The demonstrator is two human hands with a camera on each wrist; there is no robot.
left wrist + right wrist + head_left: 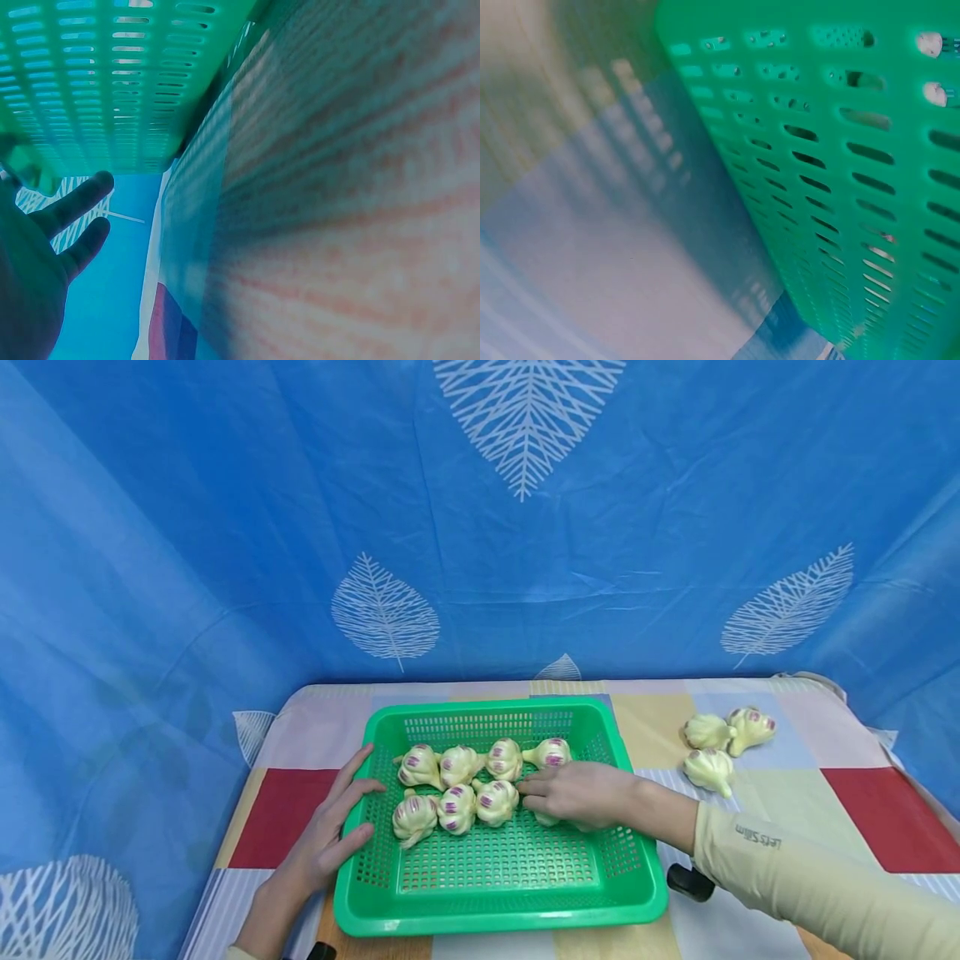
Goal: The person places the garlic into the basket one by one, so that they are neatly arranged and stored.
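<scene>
A green plastic basket (495, 922) with slotted walls stands on the table and holds two rows of garlic bulbs, cream with purple streaks. Over its right side reaches my right hand (573, 795), fingers curled down round a garlic bulb (546, 819) at the right end of the front row; most of that bulb is hidden beneath the hand. Another garlic bulb (553, 752) lies just behind the fingers. My left hand (330, 835) rests at the basket's left rim with its fingers spread, holding nothing. In the left wrist view, fingers (79, 202) extend beside the slotted wall.
To the right of the basket, three garlic bulbs (708, 768) lie grouped on the patchwork tablecloth (795, 810). A blue curtain (480, 568) with white leaf prints hangs behind the table and along its sides.
</scene>
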